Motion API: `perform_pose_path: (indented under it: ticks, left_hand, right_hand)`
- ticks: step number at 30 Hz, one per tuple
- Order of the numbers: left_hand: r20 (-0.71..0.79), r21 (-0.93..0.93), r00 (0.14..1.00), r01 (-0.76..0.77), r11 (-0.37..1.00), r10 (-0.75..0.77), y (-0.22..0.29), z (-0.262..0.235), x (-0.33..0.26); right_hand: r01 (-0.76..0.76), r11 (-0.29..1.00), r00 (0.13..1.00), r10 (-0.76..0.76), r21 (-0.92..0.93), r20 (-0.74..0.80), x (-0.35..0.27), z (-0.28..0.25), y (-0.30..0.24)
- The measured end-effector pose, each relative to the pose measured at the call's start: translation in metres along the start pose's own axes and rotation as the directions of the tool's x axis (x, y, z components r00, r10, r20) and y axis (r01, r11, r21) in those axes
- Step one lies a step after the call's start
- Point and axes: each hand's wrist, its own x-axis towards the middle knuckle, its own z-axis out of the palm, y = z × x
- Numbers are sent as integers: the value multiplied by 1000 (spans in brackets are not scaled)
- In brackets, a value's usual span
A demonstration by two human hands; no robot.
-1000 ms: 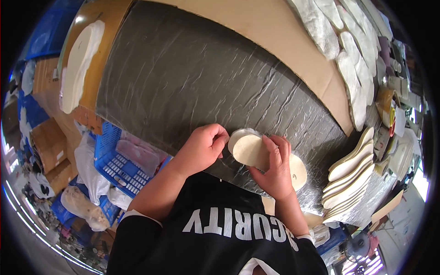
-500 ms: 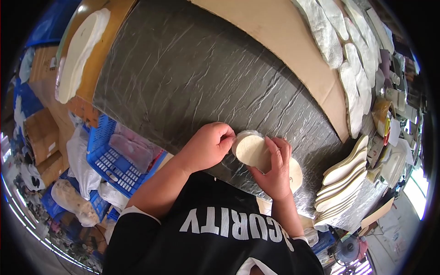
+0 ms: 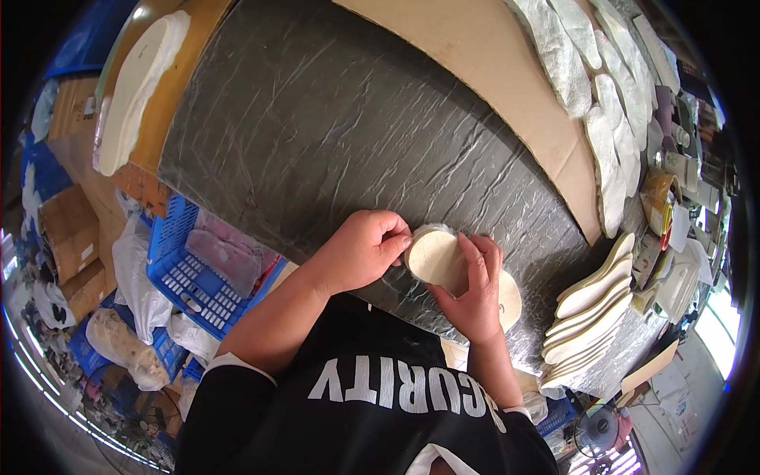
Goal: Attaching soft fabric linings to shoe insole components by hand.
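A cream shoe insole (image 3: 443, 265) lies on a dark crinkled sheet (image 3: 332, 134) over the table, near its front edge. My right hand (image 3: 475, 289) presses flat across the insole's middle and holds it. My left hand (image 3: 366, 249) pinches the insole's rounded left end between thumb and fingers. A thin clear film seems to edge that end. The insole's other end (image 3: 511, 297) sticks out to the right of my right hand.
A stack of cream insoles (image 3: 590, 305) lies at the right. White rough insoles (image 3: 602, 119) line a brown cardboard sheet (image 3: 475, 63) at the back. A large white sole (image 3: 134, 87) rests at far left. A blue plastic crate (image 3: 198, 277) sits below the table's left edge.
Both hands stay on the insole. My left hand's fingers have shifted slightly along its rounded end. The view has tilted a little.
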Motion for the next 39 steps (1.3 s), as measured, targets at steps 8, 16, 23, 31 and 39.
perform_pose_path:
  ticks: [8,16,23,31,39]
  left_hand:
    - [17,-15,1000,-4,1000,5,-1,1,0]
    - [36,-45,999,-29,999,31,-2,-1,-3]
    - [5,-149,998,-63,987,64,-4,4,-7]
    - [51,150,976,-219,964,214,-21,-7,-17]
    - [35,-1,974,-222,975,222,-21,-8,-15]
  right_hand:
    - [-14,1000,1000,14,3,5,-2,1,1]
    - [27,999,1000,-27,-40,-5,-1,5,1]
    - [55,990,997,-63,-131,-54,-3,10,-2]
    - [-45,992,999,42,-120,-25,8,-19,-4]
    - [-112,993,967,100,37,233,29,-39,-4]
